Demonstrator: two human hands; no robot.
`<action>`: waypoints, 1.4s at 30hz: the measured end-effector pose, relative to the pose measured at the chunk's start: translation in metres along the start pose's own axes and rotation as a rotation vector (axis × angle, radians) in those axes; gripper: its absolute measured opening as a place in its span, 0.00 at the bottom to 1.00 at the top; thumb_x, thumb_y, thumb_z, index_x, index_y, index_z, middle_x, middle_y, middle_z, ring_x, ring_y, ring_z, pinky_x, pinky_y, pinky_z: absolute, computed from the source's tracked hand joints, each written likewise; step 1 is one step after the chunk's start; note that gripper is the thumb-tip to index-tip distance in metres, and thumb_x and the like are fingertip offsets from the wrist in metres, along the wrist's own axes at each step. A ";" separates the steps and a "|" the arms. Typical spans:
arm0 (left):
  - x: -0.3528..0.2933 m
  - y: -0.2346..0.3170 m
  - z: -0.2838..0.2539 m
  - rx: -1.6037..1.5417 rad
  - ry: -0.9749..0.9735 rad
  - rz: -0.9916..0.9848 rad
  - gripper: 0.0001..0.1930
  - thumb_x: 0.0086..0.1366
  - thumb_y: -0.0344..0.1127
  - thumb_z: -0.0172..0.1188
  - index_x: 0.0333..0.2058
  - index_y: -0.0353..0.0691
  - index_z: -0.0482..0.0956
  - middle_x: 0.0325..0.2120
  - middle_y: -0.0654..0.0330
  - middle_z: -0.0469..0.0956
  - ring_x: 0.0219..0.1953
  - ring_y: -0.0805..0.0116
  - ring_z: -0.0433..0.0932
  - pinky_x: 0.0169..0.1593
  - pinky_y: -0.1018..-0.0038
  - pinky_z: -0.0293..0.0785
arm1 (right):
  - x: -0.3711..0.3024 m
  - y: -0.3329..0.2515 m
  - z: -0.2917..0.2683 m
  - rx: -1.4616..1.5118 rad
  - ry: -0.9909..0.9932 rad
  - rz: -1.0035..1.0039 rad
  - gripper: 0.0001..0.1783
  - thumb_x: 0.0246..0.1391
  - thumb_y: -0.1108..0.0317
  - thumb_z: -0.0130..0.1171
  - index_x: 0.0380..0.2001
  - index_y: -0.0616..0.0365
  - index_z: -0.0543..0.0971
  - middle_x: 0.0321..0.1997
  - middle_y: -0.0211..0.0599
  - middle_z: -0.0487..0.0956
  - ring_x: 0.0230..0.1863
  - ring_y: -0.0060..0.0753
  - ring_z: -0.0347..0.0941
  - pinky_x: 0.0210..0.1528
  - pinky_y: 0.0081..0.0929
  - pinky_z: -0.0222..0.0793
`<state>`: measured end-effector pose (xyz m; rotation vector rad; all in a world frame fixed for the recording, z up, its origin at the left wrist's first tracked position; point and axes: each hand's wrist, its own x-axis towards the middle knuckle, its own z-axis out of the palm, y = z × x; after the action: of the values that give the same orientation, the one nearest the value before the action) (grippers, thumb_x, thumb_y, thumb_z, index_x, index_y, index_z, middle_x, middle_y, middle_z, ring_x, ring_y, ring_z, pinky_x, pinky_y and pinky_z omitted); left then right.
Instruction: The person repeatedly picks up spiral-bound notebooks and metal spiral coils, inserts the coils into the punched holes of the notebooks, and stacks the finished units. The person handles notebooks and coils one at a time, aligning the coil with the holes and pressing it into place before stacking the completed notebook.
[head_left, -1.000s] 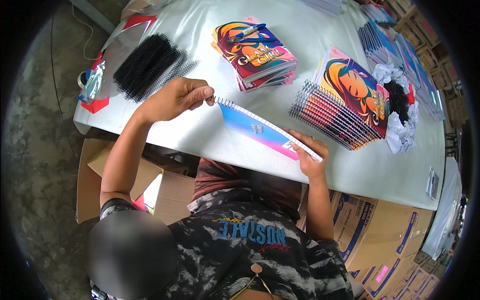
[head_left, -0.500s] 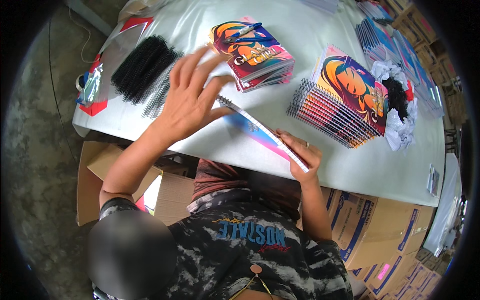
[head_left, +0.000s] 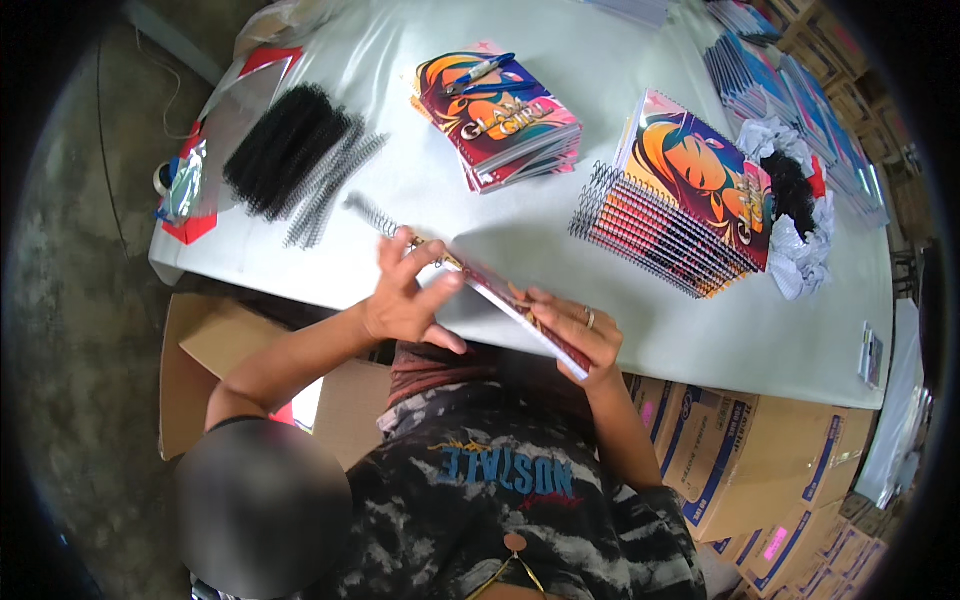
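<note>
In my right hand (head_left: pixel 578 335) is a notebook (head_left: pixel 510 302), gripped at its near end and held edge-up over the table's front edge. A dark spiral wire coil (head_left: pixel 372 214) sticks out past the notebook's far-left end. My left hand (head_left: pixel 408 300) is at that end with its fingers spread, the fingertips beside or against the coil; contact is hard to tell. Left of it lies a heap of black spiral coils (head_left: pixel 290 150), with several looser coils (head_left: pixel 335 188) beside it. Beyond my hands stands a stack of notebooks (head_left: pixel 500 120) with pliers (head_left: pixel 482 76) on top.
To the right, a pile of spiral-bound notebooks (head_left: pixel 690 190) stands beside crumpled white wrapping (head_left: pixel 800 262) holding black material. More blue booklets (head_left: pixel 745 85) line the far right. An open cardboard box (head_left: pixel 190 350) sits below the table at left; closed cartons (head_left: pixel 750 460) are at right.
The notebook has come nearer to me and been tilted, and its coil now shows extending from the end. My left hand has moved down toward me; my right hand keeps its grip.
</note>
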<state>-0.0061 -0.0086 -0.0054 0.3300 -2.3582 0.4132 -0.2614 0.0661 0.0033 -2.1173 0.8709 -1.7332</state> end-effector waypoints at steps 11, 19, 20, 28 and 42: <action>-0.001 0.023 0.007 0.046 0.172 -0.043 0.47 0.52 0.74 0.45 0.57 0.37 0.61 0.54 0.49 0.63 0.55 0.46 0.61 0.52 0.44 0.58 | 0.000 -0.010 0.012 0.024 -0.005 0.082 0.16 0.43 0.76 0.61 0.39 0.65 0.79 0.36 0.50 0.80 0.37 0.42 0.80 0.37 0.29 0.76; 0.007 0.028 0.000 0.053 -0.125 0.075 0.45 0.58 0.70 0.39 0.63 0.40 0.48 0.64 0.41 0.34 0.64 0.35 0.37 0.59 0.36 0.37 | 0.003 -0.009 0.015 0.056 0.022 0.044 0.15 0.42 0.77 0.62 0.38 0.66 0.79 0.35 0.50 0.80 0.38 0.42 0.79 0.38 0.29 0.76; 0.014 0.019 0.004 0.174 -0.008 0.046 0.45 0.57 0.71 0.40 0.62 0.39 0.51 0.62 0.42 0.42 0.63 0.37 0.43 0.59 0.37 0.39 | 0.007 -0.008 0.011 0.017 -0.024 0.043 0.16 0.43 0.77 0.62 0.39 0.66 0.79 0.36 0.50 0.80 0.38 0.42 0.79 0.38 0.29 0.76; 0.006 0.040 0.013 -0.005 -0.076 0.171 0.52 0.48 0.78 0.41 0.58 0.35 0.62 0.55 0.41 0.61 0.58 0.47 0.59 0.60 0.42 0.43 | 0.006 -0.003 0.014 0.016 -0.011 0.054 0.14 0.47 0.77 0.57 0.40 0.68 0.77 0.34 0.50 0.80 0.38 0.47 0.79 0.40 0.33 0.76; 0.059 -0.026 0.013 0.173 0.461 -0.192 0.48 0.55 0.75 0.35 0.56 0.31 0.60 0.57 0.34 0.54 0.62 0.39 0.48 0.62 0.45 0.38 | 0.006 -0.003 0.027 0.072 -0.045 0.160 0.26 0.38 0.82 0.59 0.47 0.62 0.75 0.44 0.46 0.78 0.41 0.41 0.78 0.42 0.29 0.74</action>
<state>-0.0473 -0.0441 0.0315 0.4814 -1.8288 0.5379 -0.2342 0.0610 0.0031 -1.9748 0.9244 -1.6069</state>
